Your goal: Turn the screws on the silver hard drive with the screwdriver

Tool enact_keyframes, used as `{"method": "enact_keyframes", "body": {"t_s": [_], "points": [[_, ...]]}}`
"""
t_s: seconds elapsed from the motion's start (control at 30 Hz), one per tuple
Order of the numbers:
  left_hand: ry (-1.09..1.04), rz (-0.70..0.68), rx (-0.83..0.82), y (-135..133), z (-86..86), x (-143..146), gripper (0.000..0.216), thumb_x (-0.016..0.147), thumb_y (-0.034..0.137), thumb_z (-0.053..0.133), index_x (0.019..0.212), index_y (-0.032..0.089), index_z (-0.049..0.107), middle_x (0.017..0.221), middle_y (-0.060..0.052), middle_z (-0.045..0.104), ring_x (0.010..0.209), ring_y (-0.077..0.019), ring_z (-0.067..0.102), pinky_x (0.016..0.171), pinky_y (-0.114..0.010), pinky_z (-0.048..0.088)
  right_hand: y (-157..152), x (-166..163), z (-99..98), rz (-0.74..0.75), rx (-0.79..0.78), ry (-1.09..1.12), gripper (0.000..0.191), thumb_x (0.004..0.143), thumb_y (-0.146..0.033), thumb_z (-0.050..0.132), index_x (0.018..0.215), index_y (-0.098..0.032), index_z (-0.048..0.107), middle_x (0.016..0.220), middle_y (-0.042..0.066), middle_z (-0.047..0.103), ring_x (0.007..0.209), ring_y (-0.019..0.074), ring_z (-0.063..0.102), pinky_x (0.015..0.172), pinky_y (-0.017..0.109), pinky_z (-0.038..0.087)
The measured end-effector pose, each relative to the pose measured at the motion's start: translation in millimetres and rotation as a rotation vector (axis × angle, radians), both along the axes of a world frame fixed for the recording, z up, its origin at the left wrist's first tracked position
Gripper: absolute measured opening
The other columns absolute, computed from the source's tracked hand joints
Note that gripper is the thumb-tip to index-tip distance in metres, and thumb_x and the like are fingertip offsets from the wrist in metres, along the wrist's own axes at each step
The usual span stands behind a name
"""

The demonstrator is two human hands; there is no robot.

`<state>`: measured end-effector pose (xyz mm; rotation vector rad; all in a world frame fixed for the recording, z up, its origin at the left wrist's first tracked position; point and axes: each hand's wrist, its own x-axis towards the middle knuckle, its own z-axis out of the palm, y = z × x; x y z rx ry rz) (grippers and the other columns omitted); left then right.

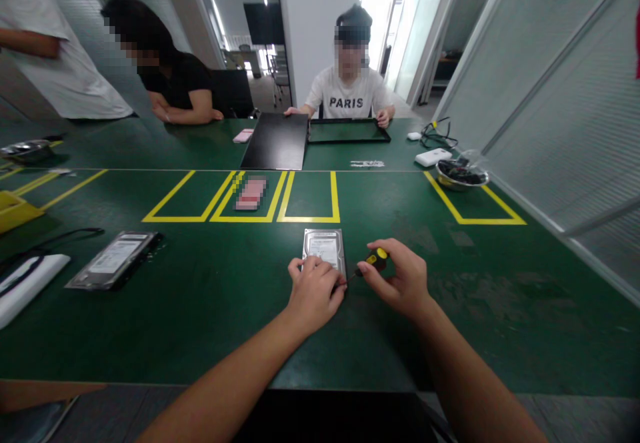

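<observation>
A silver hard drive (323, 243) with a white label lies flat on the green table in front of me. My left hand (316, 293) is closed over its near part, fingers bent, and hides that end. Between the thumb and fingers of my right hand (400, 273) is a small screwdriver (373, 261) with a black and yellow handle. Its thin shaft points left toward the drive's near right corner, close to my left fingertips. Whether the tip touches a screw cannot be seen.
Another hard drive (114, 259) lies left, beside a white device (30, 289) with a black cable. Yellow tape outlines (309, 219) cross the table. A metal bowl (463, 179) of dark parts stands right. Opposite, a person (350, 93) holds a black frame (349, 141) beside a dark panel (277, 141).
</observation>
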<state>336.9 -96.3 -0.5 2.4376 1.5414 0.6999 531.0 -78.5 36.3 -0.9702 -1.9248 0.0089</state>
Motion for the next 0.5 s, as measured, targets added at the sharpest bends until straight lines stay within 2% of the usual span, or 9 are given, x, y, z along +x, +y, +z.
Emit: {"method": "enact_keyframes", "body": {"t_s": [0.5], "points": [[0.003,0.0,0.013,-0.2,-1.7,-0.3,0.006,0.085,0.029,0.062,0.084,0.025,0.066,0.088,-0.003,0.07,0.1,-0.0262,0.05,0.091,-0.051,0.021,-0.6,-0.2,1.3,-0.015,-0.005,0.027,0.022,0.083,-0.026,0.062,0.104,-0.022,0.055,0.078,0.002,0.062,0.063,0.0149,0.059,0.058,0.028,0.05]]}}
